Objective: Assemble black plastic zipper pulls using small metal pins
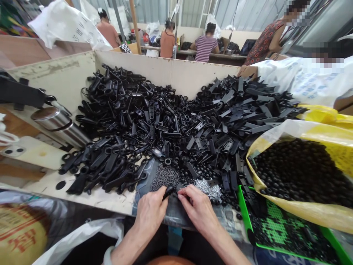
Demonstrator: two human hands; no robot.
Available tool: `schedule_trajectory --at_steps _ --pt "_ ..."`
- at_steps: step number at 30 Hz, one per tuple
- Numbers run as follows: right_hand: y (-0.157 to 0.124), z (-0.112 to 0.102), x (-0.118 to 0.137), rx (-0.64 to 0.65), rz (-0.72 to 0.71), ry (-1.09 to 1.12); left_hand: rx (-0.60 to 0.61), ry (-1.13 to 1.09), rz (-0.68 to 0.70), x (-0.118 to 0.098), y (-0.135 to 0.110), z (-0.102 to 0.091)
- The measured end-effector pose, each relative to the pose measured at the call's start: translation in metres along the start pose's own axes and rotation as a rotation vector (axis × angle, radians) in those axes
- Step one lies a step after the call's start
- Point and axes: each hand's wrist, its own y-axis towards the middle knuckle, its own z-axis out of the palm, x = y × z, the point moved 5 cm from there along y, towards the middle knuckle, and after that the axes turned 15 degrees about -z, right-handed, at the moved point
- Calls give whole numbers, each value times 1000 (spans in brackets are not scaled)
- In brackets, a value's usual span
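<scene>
My left hand is closed around a black plastic part, held low over the front of the work table. Close beside it, my right hand has its thumb and fingertips pinched together at the part's right end. Whatever those fingertips grip is too small to make out. Just beyond my hands lie a heap of small dark grey pieces and, to its right, a pile of silver screws or pins. Loose black round pieces are scattered between and behind them.
Large heaps of black looped parts and flat black parts fill the back. Assembled-looking black pieces lie left, near a steel flask. At right are a yellow bag of black beads and a green tray. Several people work beyond.
</scene>
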Motion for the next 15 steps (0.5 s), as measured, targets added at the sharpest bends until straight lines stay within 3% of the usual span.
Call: schedule_trajectory --at_steps 6,11,15 --pt "10 16 5 116 22 -263 -27 -105 -28 8 -2 -2" --pt "13 23 9 138 40 -330 -53 -225 -65 16 0 -6" --pt "9 22 7 70 61 -194 25 -610 -125 28 -8 -4"
